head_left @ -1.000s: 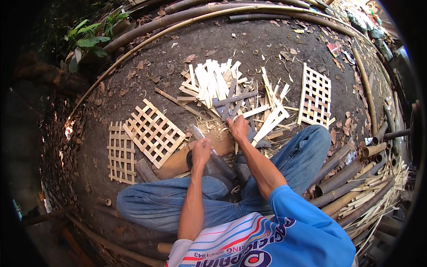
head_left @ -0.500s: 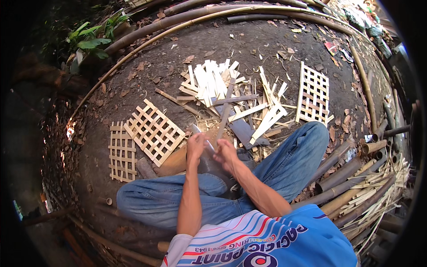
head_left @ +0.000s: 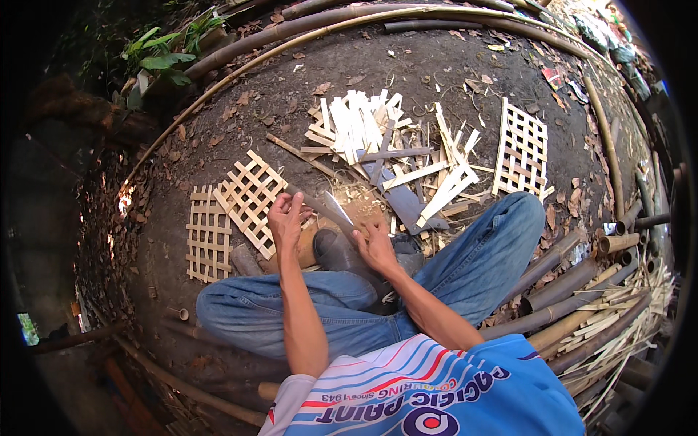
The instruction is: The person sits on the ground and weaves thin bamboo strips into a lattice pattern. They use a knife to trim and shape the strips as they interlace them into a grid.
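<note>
A dark brown bamboo strip [head_left: 320, 206] slants between my hands above my shins. My left hand [head_left: 286, 221] is closed on its upper left end, thumb up along it. My right hand [head_left: 377, 249] is closed around a knife whose handle is hidden in the fingers. The bright knife blade [head_left: 337, 206] points up and away, lying against or just over the strip's lower right part; actual contact cannot be made out. Past my hands, a pile of pale bamboo slats [head_left: 356, 120] lies on the soil, with a wide grey blade-like plate [head_left: 407, 202] partly beneath other slats.
Two woven bamboo lattice panels [head_left: 256, 200] overlap at my left; another lattice panel [head_left: 522, 149] lies at the right. Bamboo poles [head_left: 556, 309] and thin strips are heaped at lower right. Long poles [head_left: 291, 35] arc across the far side. My crossed legs [head_left: 465, 269] frame the spot.
My left hand has moved left, and the strip now stretches slantwise between both hands. The right hand has shifted slightly right with the knife. The view has turned a little.
</note>
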The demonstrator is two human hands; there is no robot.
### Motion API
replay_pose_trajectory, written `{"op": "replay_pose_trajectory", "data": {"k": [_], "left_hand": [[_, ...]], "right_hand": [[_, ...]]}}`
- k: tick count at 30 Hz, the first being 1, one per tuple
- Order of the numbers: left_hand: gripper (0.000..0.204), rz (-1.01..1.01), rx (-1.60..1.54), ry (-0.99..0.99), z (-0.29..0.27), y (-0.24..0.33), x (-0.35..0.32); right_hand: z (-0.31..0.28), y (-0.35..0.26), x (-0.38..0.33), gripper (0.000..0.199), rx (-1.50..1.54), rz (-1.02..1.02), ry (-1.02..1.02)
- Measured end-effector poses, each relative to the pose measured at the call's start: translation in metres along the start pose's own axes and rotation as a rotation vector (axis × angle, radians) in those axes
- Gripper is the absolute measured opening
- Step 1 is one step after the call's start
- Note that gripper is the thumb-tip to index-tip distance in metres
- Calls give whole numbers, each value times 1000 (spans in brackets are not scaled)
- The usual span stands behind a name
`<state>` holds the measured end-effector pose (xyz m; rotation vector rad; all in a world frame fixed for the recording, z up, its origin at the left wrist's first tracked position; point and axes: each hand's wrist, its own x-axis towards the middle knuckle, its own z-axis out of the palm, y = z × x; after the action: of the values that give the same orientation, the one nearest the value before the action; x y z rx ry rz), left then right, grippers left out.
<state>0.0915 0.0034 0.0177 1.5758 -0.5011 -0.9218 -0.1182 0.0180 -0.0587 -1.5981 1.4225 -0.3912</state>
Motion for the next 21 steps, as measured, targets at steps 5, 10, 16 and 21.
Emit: {"op": "replay_pose_trajectory", "data": {"k": [5, 10, 16, 21], "left_hand": [[26, 131, 74, 179, -10, -12, 5], [30, 134, 92, 244, -9, -7, 1], [33, 110, 3, 158, -15, -37, 12], [28, 94, 12, 97, 5, -40, 4]], "right_hand": [[21, 22, -13, 56, -387, 31, -178], [25, 37, -1, 62, -316, 89, -230], [-2, 12, 9, 58, 4, 172, -152], [-19, -11, -2, 62, 317, 179, -271]]}}
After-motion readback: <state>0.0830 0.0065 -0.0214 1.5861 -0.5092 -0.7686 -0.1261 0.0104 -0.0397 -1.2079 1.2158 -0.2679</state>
